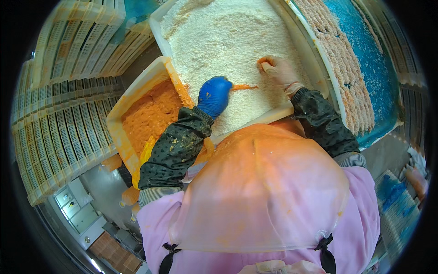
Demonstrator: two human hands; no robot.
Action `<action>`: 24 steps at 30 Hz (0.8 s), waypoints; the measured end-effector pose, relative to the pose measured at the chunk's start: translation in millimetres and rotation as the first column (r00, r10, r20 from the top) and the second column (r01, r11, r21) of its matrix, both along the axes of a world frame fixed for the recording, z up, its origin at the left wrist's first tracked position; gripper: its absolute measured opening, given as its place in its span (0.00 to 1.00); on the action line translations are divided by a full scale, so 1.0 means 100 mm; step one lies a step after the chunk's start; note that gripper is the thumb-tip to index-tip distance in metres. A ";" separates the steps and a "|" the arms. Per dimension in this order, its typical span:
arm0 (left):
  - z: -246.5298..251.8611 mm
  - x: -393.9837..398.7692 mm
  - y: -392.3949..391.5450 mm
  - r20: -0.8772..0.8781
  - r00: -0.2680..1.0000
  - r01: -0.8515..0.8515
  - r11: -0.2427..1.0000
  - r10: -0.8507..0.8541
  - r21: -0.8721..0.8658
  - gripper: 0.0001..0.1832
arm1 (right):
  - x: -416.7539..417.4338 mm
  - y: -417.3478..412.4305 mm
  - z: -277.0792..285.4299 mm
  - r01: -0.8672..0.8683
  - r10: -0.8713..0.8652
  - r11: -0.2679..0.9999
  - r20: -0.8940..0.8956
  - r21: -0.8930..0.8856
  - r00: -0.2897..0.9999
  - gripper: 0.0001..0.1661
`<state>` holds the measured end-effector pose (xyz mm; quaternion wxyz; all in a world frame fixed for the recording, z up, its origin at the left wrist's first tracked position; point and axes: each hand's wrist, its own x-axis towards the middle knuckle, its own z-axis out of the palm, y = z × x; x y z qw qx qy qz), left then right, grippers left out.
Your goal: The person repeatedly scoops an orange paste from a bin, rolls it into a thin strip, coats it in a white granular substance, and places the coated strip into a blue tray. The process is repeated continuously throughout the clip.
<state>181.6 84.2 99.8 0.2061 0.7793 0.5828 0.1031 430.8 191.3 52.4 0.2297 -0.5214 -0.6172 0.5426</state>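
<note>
My left hand (215,95), in a blue glove, is closed over the crumb bed near the orange-filled tub. From its fingers an orange battered strip (244,87) reaches out across the pale breadcrumbs (236,37) in a large white tub. To the right, my right hand (278,71), in a thin pale glove stained orange at the fingertips, is bent above the crumbs; whether anything lies between its fingers is unclear. A white plastic tub (135,78) of thick orange batter (152,111) stands beside the crumb tub, with a yellow glove or plastic piece (146,152) at its near edge.
Rows of crumbed pieces (345,68) lie on a blue-lined tray (376,75) at the right. Slatted plastic crates (65,130) are stacked on the left, and more crates (412,113) stand far right. Part of another person (415,181) shows at the right rim.
</note>
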 end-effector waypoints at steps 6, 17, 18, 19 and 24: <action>0.21 -0.06 -0.20 0.021 0.990 -0.141 0.980 0.139 0.138 0.09 | 0.03 -0.08 0.18 -0.171 0.111 0.904 0.172 0.392 0.979 0.22; 0.15 -1.06 -0.41 0.455 0.743 -0.647 0.701 0.491 0.301 0.10 | -0.89 -0.62 0.46 -0.665 0.534 0.636 0.400 0.391 0.745 0.24; -0.12 -1.28 -0.60 0.496 0.631 -0.738 0.659 0.596 0.148 0.11 | -0.79 -0.64 0.45 -0.698 0.547 0.603 0.436 0.387 0.715 0.23; -0.35 -1.49 -0.74 0.404 0.667 -0.723 0.675 0.626 0.146 0.11 | -0.68 -0.64 0.41 -0.728 0.553 0.571 0.476 0.381 0.683 0.23; -0.86 -2.02 -0.88 0.048 0.704 -0.696 0.675 0.708 0.244 0.18 | -0.53 -0.48 0.54 -0.755 0.493 0.587 0.610 0.293 0.620 0.35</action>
